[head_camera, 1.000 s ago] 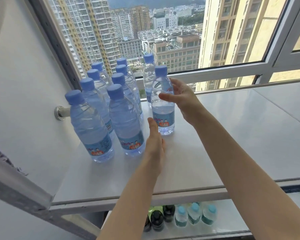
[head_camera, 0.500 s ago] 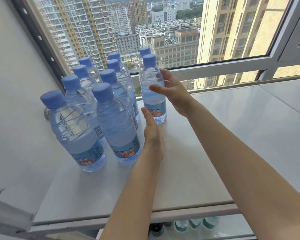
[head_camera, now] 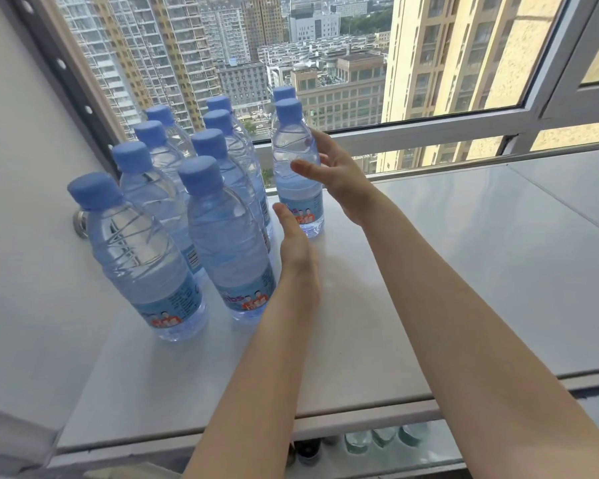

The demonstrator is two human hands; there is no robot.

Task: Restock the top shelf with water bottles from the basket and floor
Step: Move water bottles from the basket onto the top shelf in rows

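Standing this water bottle point(head_camera: 296, 174) upright on the top shelf point(head_camera: 429, 271), third column, just right of the other bottles point(head_camera: 187, 216) and right in front of one more by the window. My right hand point(head_camera: 336, 178) is the nearer one, its grip loosely open around the bottle's right side, thumb across the front, looks like barely touching. My left hand point(head_camera: 296, 250) is flat and open, holding nothing, down by the label, so the bottle sits straight ahead between both hands.
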